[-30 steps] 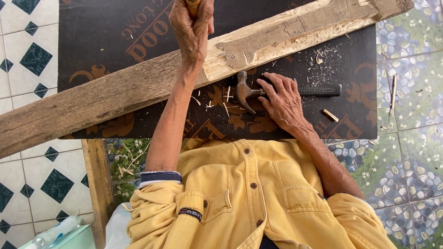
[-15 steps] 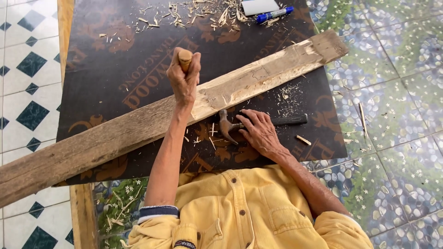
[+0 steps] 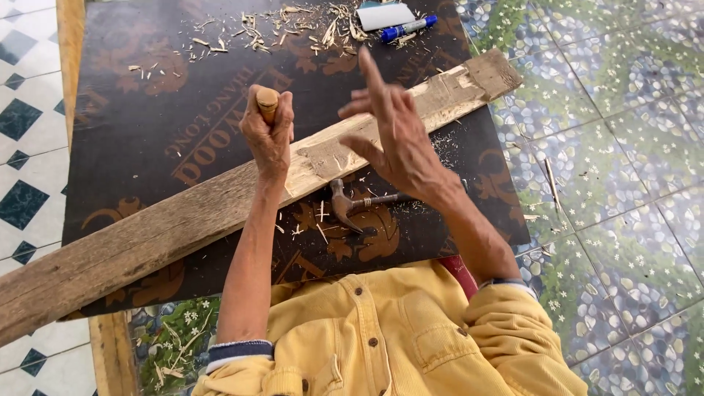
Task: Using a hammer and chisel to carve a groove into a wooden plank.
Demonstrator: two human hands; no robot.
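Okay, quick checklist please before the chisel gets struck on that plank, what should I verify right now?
1. Left hand grips the wooden chisel handle upright on the plank: ok.
2. Right hand holds the hammer: not ok, it hovers open above while the hammer lies on the dark board.
3. Chisel edge seated in the cut: cannot tell, hidden by the hand.
4. Plank clamped: cannot tell, none visible.
5. Marker clear of the plank: ok.
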